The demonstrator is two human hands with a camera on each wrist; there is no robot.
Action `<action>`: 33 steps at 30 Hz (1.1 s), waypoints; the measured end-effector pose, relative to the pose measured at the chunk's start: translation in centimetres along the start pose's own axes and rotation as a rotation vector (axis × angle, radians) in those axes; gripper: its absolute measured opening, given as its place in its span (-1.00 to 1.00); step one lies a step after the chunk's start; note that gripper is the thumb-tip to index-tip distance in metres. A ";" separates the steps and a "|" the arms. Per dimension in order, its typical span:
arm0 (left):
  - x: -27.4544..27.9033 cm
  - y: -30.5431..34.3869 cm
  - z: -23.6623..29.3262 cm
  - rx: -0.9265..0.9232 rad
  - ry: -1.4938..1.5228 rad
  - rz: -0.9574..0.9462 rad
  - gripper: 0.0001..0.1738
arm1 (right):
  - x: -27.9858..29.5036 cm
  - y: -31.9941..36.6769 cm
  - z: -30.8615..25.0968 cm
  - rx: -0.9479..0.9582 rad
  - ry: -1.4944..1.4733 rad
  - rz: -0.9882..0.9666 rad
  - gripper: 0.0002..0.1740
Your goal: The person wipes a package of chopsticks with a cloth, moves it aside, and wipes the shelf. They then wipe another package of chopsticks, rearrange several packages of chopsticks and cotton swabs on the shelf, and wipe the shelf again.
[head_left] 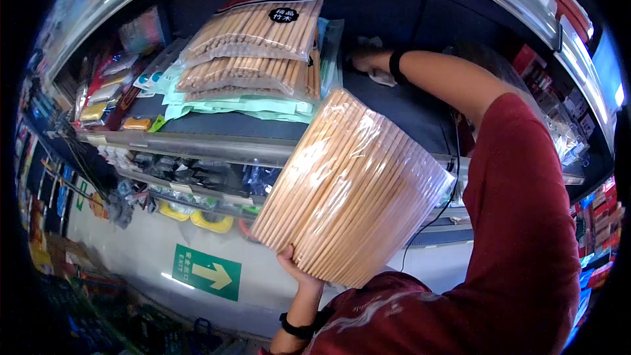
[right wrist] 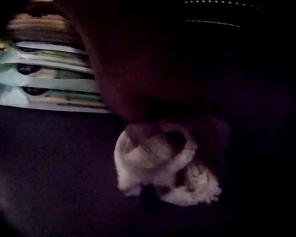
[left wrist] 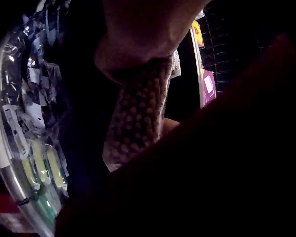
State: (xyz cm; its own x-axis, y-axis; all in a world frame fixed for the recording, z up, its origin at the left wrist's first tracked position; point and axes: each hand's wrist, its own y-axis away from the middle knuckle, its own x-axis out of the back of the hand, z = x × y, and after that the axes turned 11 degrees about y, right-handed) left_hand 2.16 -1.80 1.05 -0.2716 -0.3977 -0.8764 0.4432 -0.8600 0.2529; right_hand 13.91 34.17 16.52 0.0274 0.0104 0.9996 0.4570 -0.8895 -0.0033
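Observation:
My left hand [head_left: 301, 268] grips the lower edge of a clear pack of wooden chopsticks [head_left: 355, 190], tilted in front of the shelf. In the left wrist view the round stick ends [left wrist: 135, 116] show below the left hand [left wrist: 143, 34]. My right hand [head_left: 373, 62] reaches deep onto the dark shelf and holds a crumpled white cloth [head_left: 382, 77] against its surface. The right wrist view shows the cloth [right wrist: 153, 158] bunched under the right hand [right wrist: 148, 84]; its fingers are mostly in shadow.
Stacked chopstick packs [head_left: 256, 33] lie on light green packs [head_left: 243, 108] left of the right hand. The metal shelf edge [head_left: 197, 144] runs below them. A black cable [head_left: 430, 220] hangs at the right, and small boxed goods [head_left: 526, 59] stand at the shelf's right end.

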 end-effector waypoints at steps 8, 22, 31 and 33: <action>0.7 -0.4 -0.2 -0.038 0.023 0.048 -0.29 | -5.7 -9.0 9.5 0.134 0.268 0.604 -0.70; 0.2 -0.1 0.1 -0.029 -0.075 -0.042 -0.31 | -4.6 -5.0 11.9 -0.202 0.399 -0.061 -0.78; -0.2 0.1 -0.3 -0.010 -0.027 -0.027 -0.32 | -1.0 -1.0 5.9 -0.144 0.662 -0.518 -0.84; -0.8 0.2 -0.4 -0.036 -0.039 0.006 -0.31 | -0.9 0.6 4.7 0.040 0.811 -0.535 -0.86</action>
State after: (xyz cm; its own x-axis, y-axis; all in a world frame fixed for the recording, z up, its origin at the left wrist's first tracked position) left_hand 2.82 -1.55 1.67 -0.3014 -0.4159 -0.8580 0.4752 -0.8456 0.2430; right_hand 18.33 35.72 15.50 -0.8066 0.0775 0.5860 0.2613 -0.8425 0.4710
